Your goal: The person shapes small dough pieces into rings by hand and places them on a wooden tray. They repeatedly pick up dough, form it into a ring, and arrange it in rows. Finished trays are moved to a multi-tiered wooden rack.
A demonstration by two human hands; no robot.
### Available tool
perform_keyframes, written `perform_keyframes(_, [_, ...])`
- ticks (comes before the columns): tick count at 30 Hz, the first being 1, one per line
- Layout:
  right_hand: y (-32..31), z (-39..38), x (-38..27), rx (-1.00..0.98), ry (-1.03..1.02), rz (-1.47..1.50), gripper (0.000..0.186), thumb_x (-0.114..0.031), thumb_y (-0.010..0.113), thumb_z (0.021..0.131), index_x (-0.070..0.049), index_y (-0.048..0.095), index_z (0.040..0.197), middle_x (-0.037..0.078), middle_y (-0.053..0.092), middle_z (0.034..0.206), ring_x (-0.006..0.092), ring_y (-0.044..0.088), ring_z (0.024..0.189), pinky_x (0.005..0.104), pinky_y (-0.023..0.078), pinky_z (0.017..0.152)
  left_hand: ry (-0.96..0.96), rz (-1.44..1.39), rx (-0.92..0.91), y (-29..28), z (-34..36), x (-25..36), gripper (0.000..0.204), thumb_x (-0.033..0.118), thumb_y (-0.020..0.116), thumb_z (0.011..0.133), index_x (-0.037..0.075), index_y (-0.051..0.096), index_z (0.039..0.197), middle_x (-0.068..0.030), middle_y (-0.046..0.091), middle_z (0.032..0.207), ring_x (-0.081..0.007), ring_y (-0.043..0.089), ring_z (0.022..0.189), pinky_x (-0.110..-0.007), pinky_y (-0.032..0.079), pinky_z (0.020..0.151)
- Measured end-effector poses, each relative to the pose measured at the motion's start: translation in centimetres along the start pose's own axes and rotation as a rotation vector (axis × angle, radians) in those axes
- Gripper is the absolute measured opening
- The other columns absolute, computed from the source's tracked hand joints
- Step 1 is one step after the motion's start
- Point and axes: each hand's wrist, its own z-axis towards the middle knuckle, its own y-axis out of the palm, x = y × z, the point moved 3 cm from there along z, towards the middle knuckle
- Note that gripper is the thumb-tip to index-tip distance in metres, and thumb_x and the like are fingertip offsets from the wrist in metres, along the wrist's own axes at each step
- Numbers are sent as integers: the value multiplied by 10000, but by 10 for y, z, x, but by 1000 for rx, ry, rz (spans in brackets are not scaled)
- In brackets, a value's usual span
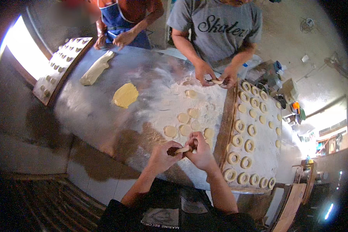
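A small piece of pale dough is pinched between my two hands, above the near edge of the floured table. My left hand grips its left end with thumb and fingers. Fingers of my right hand close on its other end. Just beyond my hands, several flat round dough pieces lie on the flour, some of them partly hidden by my right hand. One more dough round sits farther off.
To the right, a floured wooden board carries dough rings and plain rounds. A yellow mass and a long dough roll lie left. Another filled tray stands far left. Across the table, a grey-shirted co-worker handles dough beside an aproned person.
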Motion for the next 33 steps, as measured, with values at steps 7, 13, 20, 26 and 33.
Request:
perform_keyframes(7, [9, 8, 21, -170, -50, 492, 430, -316, 633, 936, -47, 511, 1248, 115, 590, 1184, 233, 593, 1101, 353, 475, 926, 365, 248, 506, 29, 25, 16, 454, -129, 555, 787, 34, 532, 1210, -105, 591, 938, -267, 592, 901, -357, 487, 760])
perform_keyframes(13, [-37, -25, 27, 234, -167, -47, 558, -417, 498, 995, -23, 369, 1370, 70, 635, 1035, 153, 622, 943, 264, 475, 811, 155, -854, 100, 81, 17, 1, 317, 80, 511, 932, 15, 489, 1242, -36, 510, 777, -129, 515, 692, -289, 444, 631])
perform_keyframes(20, [-88, -71, 42, 199, -330, 1, 682, -304, 543, 965, -73, 238, 1529, 100, 652, 1079, 168, 647, 850, 264, 495, 779, 365, -96, 197, 154, 26, 45, 222, 221, 478, 1018, 39, 569, 1107, -49, 575, 800, -131, 523, 638, -313, 435, 603])
perform_keyframes(26, [-163, -142, 76, 301, -99, 479, 469, -315, 465, 1021, -89, 340, 1413, 135, 648, 838, 242, 635, 768, 338, 500, 744, 355, 97, 51, 230, 15, 97, 119, 111, 510, 976, 45, 566, 1058, -133, 653, 900, -239, 658, 776, -365, 517, 679])
perform_keyframes(33, [-218, -183, 110, 339, -74, 452, 538, -504, 448, 1020, -114, 347, 1376, 88, 609, 787, 232, 586, 691, 373, 484, 711, 417, 43, -79, 308, 11, 148, 90, 72, 569, 944, 70, 553, 1032, -133, 676, 840, -325, 700, 729, -412, 531, 629])
